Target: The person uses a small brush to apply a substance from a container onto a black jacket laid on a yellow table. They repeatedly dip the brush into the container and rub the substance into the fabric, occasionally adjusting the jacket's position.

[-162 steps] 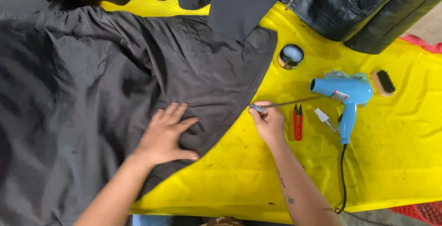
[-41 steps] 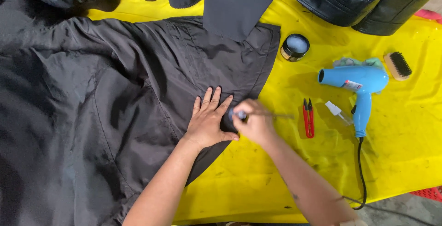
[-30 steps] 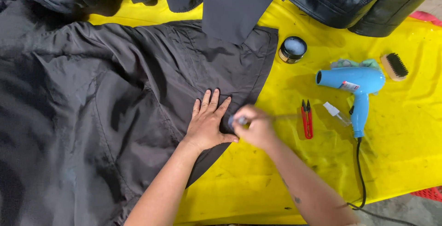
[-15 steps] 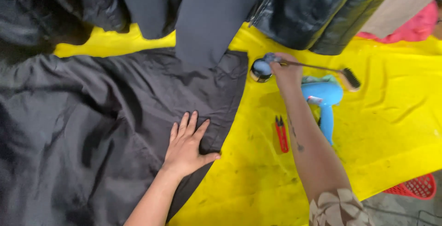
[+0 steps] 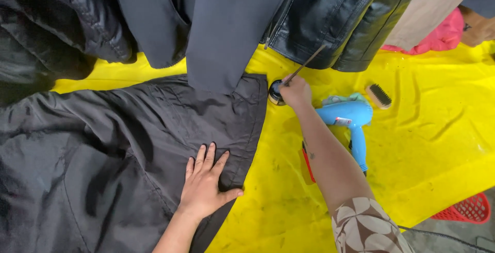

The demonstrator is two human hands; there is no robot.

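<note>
Here, from the head camera, the left hand (image 5: 206, 188) lies flat, fingers spread, on the dark nylon jacket (image 5: 129, 150) spread over the yellow counter (image 5: 423, 145). The right hand (image 5: 295, 90) pinches a thin brush (image 5: 304, 66), its tip in a small round tin (image 5: 275, 93): seemingly loading the brush. A white label marks the blue hair dryer (image 5: 348, 116); a bristle brush (image 5: 379, 95) lies beyond.

A blue hair dryer (image 5: 349, 119) lies on the yellow table cover (image 5: 423, 145), with a crumpled greenish cloth (image 5: 343, 99) touching its upper side. A small bristle brush (image 5: 379, 96) rests just beside it. A red-handled tool (image 5: 308, 164) lies partly hidden. A black leather jacket (image 5: 340, 16) and dark coats (image 5: 216, 21) hang above. A red basket (image 5: 466, 209) sits below the table edge, a pink cloth (image 5: 443, 34) beyond.
</note>
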